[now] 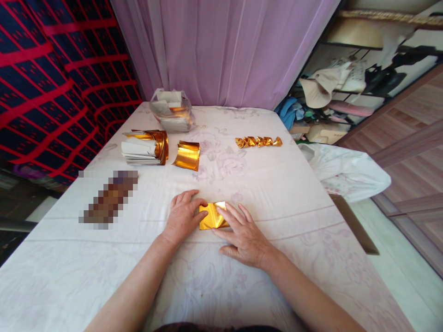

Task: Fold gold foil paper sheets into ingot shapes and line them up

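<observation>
A small folded sheet of shiny gold foil paper [208,220] lies on the table in front of me, with crease lines across its face. My left hand [182,213] rests at its left side, thumb and forefinger touching the left edge, fingers loosely stretched. From the right, my right hand [244,235] reaches over the paper's right part with fingers spread, fingertips on the foil. Beyond my left hand sits a short stack of gold foil sheets [188,155]. A row of folded, twisted gold foil pieces [259,141] lies farther back on the right.
A thick bundle of gold and white-backed sheets [141,151] stands at the back left. Behind it is a clear plastic bag [171,110] of similar sheets. A blurred item [109,198] lies at left. Purple curtain [221,50] hangs behind the white floral tablecloth [294,281].
</observation>
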`<state>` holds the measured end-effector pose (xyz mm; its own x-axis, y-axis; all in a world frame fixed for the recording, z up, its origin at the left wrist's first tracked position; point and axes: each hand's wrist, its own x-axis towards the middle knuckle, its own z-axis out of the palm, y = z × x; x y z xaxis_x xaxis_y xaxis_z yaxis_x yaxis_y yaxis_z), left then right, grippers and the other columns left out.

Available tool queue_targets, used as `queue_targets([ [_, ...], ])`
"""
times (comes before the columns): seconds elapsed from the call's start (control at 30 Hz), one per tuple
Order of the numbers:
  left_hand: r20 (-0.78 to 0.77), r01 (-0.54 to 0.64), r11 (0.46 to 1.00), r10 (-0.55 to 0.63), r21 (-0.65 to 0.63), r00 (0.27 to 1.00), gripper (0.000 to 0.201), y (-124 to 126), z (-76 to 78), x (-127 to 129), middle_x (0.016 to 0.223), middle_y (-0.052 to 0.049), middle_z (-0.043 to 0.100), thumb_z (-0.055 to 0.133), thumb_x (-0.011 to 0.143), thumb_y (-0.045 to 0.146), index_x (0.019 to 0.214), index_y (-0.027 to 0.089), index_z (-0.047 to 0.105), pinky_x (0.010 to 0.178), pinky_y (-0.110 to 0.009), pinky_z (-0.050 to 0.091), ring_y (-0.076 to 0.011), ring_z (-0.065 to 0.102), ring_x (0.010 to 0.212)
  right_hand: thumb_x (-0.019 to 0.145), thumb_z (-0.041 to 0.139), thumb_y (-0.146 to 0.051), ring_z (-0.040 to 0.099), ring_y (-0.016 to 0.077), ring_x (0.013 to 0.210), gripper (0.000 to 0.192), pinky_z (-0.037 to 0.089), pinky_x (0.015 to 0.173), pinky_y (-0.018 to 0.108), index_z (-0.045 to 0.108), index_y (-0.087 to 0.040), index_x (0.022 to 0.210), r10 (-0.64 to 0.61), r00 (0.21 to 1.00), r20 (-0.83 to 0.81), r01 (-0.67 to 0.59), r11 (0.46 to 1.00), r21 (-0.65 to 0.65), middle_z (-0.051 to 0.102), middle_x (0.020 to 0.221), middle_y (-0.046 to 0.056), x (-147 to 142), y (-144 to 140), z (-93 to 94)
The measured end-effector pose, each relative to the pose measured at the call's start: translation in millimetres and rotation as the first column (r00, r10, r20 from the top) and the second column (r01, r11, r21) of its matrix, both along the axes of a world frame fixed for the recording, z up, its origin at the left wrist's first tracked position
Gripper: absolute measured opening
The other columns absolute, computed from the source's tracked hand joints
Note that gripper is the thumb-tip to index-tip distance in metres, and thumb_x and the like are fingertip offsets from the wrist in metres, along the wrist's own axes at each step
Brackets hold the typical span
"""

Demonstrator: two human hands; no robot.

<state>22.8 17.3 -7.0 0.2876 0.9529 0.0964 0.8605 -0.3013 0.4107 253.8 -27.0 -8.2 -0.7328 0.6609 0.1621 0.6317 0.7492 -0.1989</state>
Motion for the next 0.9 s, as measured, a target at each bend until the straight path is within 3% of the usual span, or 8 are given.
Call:
queue_targets([
  [0.3,-0.017,-0.002,1.000,0.002,0.001,1.000,0.021,-0.1,0.3,0.4,0.132,-0.007,0.056,0.069,0.082,0.028,0.103,0.031,0.071,0.104,-0.050,0.037,-0.0294,0.050,0.124,0.087,0.064,-0.054,0.020,0.0333,0.146,0.051,0.016,0.115,0.061,0.059,-0.032,0.133,-0.043,0.999,-0.008,0.043,0.999,-0.026,0.029,0.158,0.012,-14.7,-2.1,0.3],
  [0.5,-0.015,0.004,1.000,-0.004,0.000,1.000,0.020,-0.2,0.5,-0.3,0.133,-0.007,0.056,0.067,0.083,0.029,0.103,0.030,0.071,0.104,-0.051,0.037,-0.0301,0.049,0.125,0.087,0.063,-0.052,0.023,0.0348,0.145,0.051,0.019,0.114,0.062,0.059,-0.029,0.133,-0.039,0.999,-0.018,0.038,0.999,-0.028,0.031,0.157,0.013,-9.6,-7.2,-0.8],
  [0.67,-0.024,0.007,1.000,-0.007,0.000,1.000,0.020,0.3,0.9,-1.0,0.133,-0.007,0.056,0.067,0.082,0.030,0.102,0.031,0.070,0.104,-0.051,0.038,-0.0300,0.050,0.124,0.088,0.064,-0.047,0.019,0.0343,0.146,0.049,0.020,0.113,0.063,0.058,-0.030,0.134,-0.159,0.987,-0.006,0.159,0.987,-0.013,0.031,0.157,0.013,-1.7,-7.3,-2.4],
  [0.77,-0.018,0.011,1.000,-0.011,-0.011,1.000,0.020,-0.8,2.9,-1.4,0.134,-0.007,0.055,0.069,0.081,0.033,0.101,0.030,0.070,0.105,-0.052,0.037,-0.0306,0.049,0.125,0.088,0.065,-0.046,0.018,0.0334,0.147,0.049,0.020,0.113,0.063,0.058,-0.031,0.134,-0.171,0.985,0.011,0.171,0.985,-0.027,0.031,0.158,0.012,0.2,-7.2,-2.5],
  [0.9,-0.023,0.057,0.998,-0.058,-0.029,0.998,0.042,-4.3,5.1,-1.3,0.138,-0.010,0.051,0.078,0.071,0.044,0.107,0.026,0.066,0.109,-0.053,0.033,-0.0334,0.045,0.128,0.088,0.065,-0.047,0.020,0.0333,0.147,0.051,0.019,0.113,0.063,0.057,-0.031,0.135,-0.157,0.988,0.013,0.157,0.987,-0.019,0.033,0.156,0.014,0.6,-7.4,-2.7],
])
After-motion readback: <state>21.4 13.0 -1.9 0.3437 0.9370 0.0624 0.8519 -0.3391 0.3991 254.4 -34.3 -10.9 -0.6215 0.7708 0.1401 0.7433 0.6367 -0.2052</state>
